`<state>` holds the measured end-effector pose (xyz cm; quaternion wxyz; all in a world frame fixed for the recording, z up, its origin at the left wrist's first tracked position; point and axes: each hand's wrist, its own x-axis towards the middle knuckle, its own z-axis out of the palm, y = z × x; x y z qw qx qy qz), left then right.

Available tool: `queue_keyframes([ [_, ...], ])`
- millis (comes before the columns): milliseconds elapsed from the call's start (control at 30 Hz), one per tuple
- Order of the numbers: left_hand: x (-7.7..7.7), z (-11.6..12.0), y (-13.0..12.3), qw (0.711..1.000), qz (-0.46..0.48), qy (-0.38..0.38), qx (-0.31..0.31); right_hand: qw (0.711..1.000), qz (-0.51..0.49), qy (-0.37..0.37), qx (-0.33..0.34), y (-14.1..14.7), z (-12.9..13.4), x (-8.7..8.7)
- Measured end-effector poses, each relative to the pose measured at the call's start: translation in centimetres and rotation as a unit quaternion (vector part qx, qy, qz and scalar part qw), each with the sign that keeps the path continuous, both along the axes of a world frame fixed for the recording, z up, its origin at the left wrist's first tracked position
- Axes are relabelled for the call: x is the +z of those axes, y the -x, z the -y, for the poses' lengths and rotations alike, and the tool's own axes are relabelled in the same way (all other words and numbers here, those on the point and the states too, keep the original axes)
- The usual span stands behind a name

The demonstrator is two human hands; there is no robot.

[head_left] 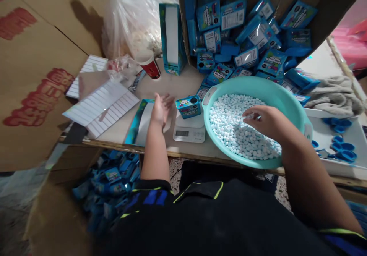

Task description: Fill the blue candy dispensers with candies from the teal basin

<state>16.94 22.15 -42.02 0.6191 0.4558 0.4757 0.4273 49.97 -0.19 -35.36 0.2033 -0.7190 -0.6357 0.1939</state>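
Note:
My left hand (pixel 161 110) is open, fingers spread, just left of a small blue candy box (pixel 188 107). That box sits upright on a white kitchen scale (pixel 189 134), whose display digits are too small to read. Over a turquoise basin (pixel 289 95), my right hand (pixel 265 121) hovers with thumb and fingers curled together in a pinch. Whatever it may hold is hidden. Small pale blue and white candies (pixel 229 122) fill the lower part of the basin. A flat teal-edged card sheet (pixel 142 122) lies beneath and beside my left hand.
A large carton of wrapped blue boxes (pixel 233 13) stands behind the basin. To the right, a white tray (pixel 323 130) holds blue scoops (pixel 344 154) near a grey cloth (pixel 334 95). A red paper cup (pixel 149 65) and printed sheets (pixel 111 103) are on the left.

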Motion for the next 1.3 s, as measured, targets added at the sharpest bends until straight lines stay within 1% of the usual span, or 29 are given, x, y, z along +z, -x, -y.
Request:
queue_keyframes([
  [100,1.8,-3.4,-0.9,0.998,-0.044,-0.008,0.033,1.000,0.012,0.000,0.021,-0.4,-0.2,-0.8],
  [167,2.3,-4.7,-1.6,0.998,-0.051,-0.024,0.041,1.000,0.020,0.002,0.023,-0.6,-0.1,-1.3],
  [200,2.4,-4.9,-1.9,0.998,-0.049,-0.027,0.043,1.000,0.024,0.003,0.017,-0.7,-0.1,-1.4],
  [267,2.5,-4.6,-2.0,0.999,-0.032,-0.024,0.028,1.000,0.026,0.004,0.007,-0.7,0.1,-1.4],
  [333,2.8,-3.7,-1.8,1.000,-0.007,-0.025,-0.010,1.000,0.016,0.011,0.014,-0.4,0.3,-1.3],
  [400,3.6,-2.7,-1.5,0.998,0.019,-0.046,-0.049,0.999,-0.003,0.020,0.037,0.1,0.4,-1.0],
  [467,4.8,-1.8,-1.2,0.994,0.041,-0.069,-0.073,0.997,-0.023,0.022,0.064,0.8,0.3,-0.8],
  [533,5.8,-1.1,-1.1,0.990,0.067,-0.085,-0.091,0.995,-0.038,0.009,0.096,1.3,0.1,-0.7],
  [600,6.5,-0.6,-1.1,0.988,0.086,-0.096,-0.090,0.991,-0.043,-0.011,0.122,1.7,-0.1,-0.8],
  [700,7.0,-0.1,-1.0,0.988,0.087,-0.112,-0.064,0.988,-0.045,-0.021,0.147,2.1,-0.2,-1.0],
  [800,7.0,0.1,-1.1,0.986,0.078,-0.132,-0.059,0.987,-0.048,-0.015,0.153,2.3,-0.1,-1.1],
  [933,6.7,0.4,-1.2,0.987,0.033,-0.146,-0.063,0.989,-0.031,-0.012,0.146,2.8,-0.1,-0.7],
  [1000,6.6,0.6,-1.1,0.979,0.027,-0.175,-0.100,0.989,-0.013,-0.007,0.146,3.1,-0.2,-0.3],
  [1033,6.5,0.7,-1.0,0.970,0.030,-0.197,-0.137,0.989,-0.001,-0.003,0.150,3.3,-0.3,0.0],
  [1100,6.2,0.8,-1.0,0.943,0.027,-0.234,-0.233,0.986,0.030,0.019,0.163,3.6,-0.9,0.7],
  [1167,5.9,0.7,-1.1,0.915,-0.001,-0.254,-0.314,0.976,0.080,0.079,0.187,4.1,-1.9,1.7],
  [1233,5.4,0.5,-1.4,0.897,-0.031,-0.279,-0.343,0.953,0.140,0.164,0.210,4.7,-3.4,3.1],
  [1267,5.1,0.3,-1.6,0.891,-0.037,-0.297,-0.342,0.944,0.162,0.191,0.215,5.1,-4.2,4.0],
  [1300,4.8,0.1,-1.7,0.886,-0.039,-0.316,-0.337,0.939,0.174,0.202,0.216,5.5,-5.1,4.9],
])
